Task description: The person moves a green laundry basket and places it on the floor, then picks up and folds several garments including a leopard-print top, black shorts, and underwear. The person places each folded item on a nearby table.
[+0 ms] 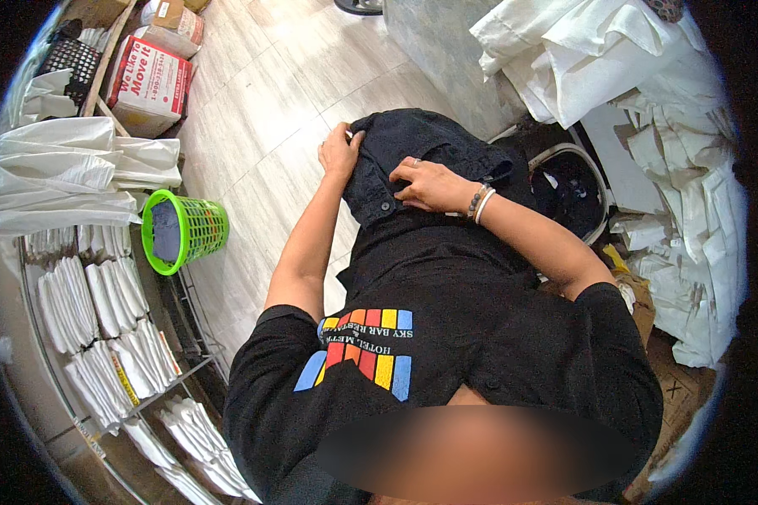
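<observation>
A black garment [433, 136] with a button near its lower left corner lies bunched in front of my body, over my lap. At its upper left edge, my left hand [340, 151] grips the cloth with the thumb on the near side. My right hand [439, 186], with a ring and bracelets at the wrist, lies on the middle of the garment, fingers curled into the fabric. The fingertips of both hands are partly hidden by the cloth.
A green plastic basket [207, 230] holding folded grey-blue cloth stands at left, by a wire rack of folded white linens [69, 306]. A cardboard box [148, 88] sits behind. At right are a bin of dark items [568, 189] and heaped white cloth [688, 164].
</observation>
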Available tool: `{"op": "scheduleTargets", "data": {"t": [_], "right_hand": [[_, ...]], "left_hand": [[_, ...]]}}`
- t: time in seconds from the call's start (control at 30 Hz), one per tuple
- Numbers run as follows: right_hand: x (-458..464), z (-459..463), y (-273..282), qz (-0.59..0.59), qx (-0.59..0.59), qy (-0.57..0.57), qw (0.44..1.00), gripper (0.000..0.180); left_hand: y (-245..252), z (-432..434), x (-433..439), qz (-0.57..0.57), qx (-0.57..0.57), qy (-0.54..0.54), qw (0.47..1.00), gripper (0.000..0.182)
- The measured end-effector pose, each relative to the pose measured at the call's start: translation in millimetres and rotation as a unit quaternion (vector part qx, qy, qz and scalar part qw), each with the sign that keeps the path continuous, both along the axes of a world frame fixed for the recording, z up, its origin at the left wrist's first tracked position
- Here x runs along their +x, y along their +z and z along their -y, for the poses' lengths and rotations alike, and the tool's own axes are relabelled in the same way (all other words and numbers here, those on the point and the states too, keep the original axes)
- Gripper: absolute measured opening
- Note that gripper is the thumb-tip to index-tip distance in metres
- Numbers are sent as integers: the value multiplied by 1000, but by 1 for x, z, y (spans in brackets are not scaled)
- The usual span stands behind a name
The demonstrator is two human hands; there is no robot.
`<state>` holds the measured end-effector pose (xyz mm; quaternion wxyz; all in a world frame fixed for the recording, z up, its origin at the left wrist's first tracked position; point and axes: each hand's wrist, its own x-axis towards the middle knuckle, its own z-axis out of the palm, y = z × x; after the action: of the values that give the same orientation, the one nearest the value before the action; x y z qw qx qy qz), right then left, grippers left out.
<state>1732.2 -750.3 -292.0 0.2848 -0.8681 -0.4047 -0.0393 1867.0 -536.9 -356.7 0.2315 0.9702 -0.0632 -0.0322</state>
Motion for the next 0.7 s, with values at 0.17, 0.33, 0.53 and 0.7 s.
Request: {"op": "scheduleTargets", "data": {"t": [0.17,0.33,0.53,0.7], "right_hand": [[11,-8,2,-63,-63,-56,994,21],[27,-32,-2,-112,-80,-175,975,29],[40,-46,-17,-156,-119,-191,962,22],[42,-54,-23,-53,-176,-132,974,13]], "left_hand": [[14,-7,-26,157,-173,-29,972,24],[18,-29,-68,-154,-291,-39,943,21],[1,-37,-94,-332,-430,65,837,24],[-2,-30,-77,-403,-432,115,799,33]]}}
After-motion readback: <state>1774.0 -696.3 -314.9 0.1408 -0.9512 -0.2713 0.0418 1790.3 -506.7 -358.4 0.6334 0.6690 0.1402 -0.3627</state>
